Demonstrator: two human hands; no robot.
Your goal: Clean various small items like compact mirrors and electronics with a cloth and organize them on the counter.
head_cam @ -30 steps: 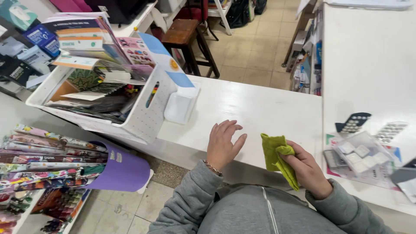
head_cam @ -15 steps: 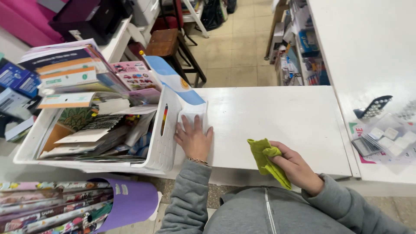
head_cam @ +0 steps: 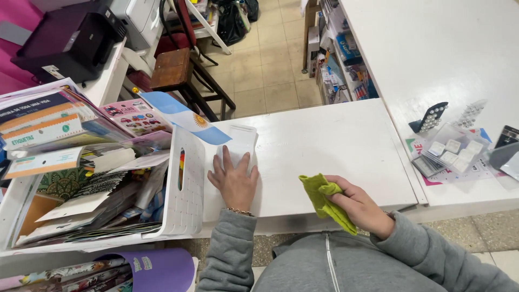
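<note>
You look to be at the wiping step, with the cloth down at the near edge of the white counter (head_cam: 335,146) and most of the top not yet under it. Your right hand (head_cam: 359,208) is closed tight around the green cloth (head_cam: 324,200). The cloth is bunched up in your fingers, and one end hangs a little over the edge, close to your grey jacket. Your left hand (head_cam: 233,181) is open and flat, with the fingers spread a bit. It presses down on a small white box (head_cam: 240,143) that sits right beside the white basket (head_cam: 186,189) full of books and papers. It holds nothing. Your two hands are apart, with bare counter between them. A little blue and white flag (head_cam: 186,119) leans out of the basket just above your left hand. I think the next move needs the cloth spread flatter so more of it touches the top. It also needs care near the clear packets (head_cam: 454,154) on the right, so they do not get pushed.
</note>
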